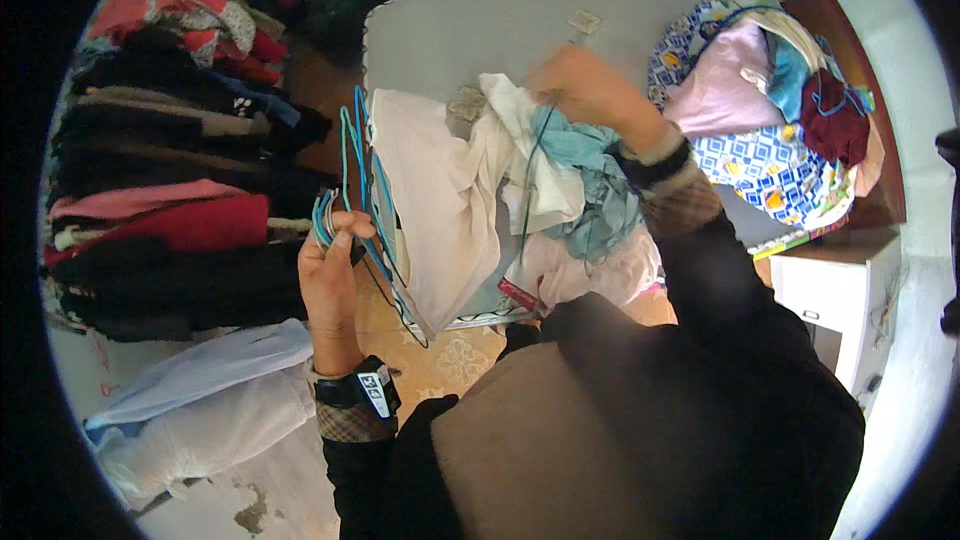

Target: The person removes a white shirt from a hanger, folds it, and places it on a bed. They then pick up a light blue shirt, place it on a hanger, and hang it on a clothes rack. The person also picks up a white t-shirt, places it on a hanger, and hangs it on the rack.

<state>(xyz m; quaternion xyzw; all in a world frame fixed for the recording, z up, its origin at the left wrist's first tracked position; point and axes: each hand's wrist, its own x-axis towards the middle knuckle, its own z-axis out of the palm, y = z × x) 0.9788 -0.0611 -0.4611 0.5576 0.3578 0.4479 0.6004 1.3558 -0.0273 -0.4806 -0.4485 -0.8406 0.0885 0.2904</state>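
Note:
My left hand [330, 270] grips a bunch of blue, white and dark wire clothes hangers [362, 157] by their hooks, at the left side of the bed. Right beside these hangers hangs a cream-white garment [435, 195], draped over the bed's edge. My right hand [581, 94] is blurred, above a heap with a white garment [551, 195] and a teal garment [600, 202]. A thin dark hanger [531, 187] runs down from its fingers over the heap; whether they hold it is unclear. A pale pink garment [607, 266] lies closest to my body.
Dark and red clothes [195, 225] hang in a row on the left, with pale garments [217, 382] below. On the bed [465, 22], at right, a blue-patterned cloth [757, 165] bears a pile with a pink garment [724, 86]. A white cabinet [817, 292] stands at right.

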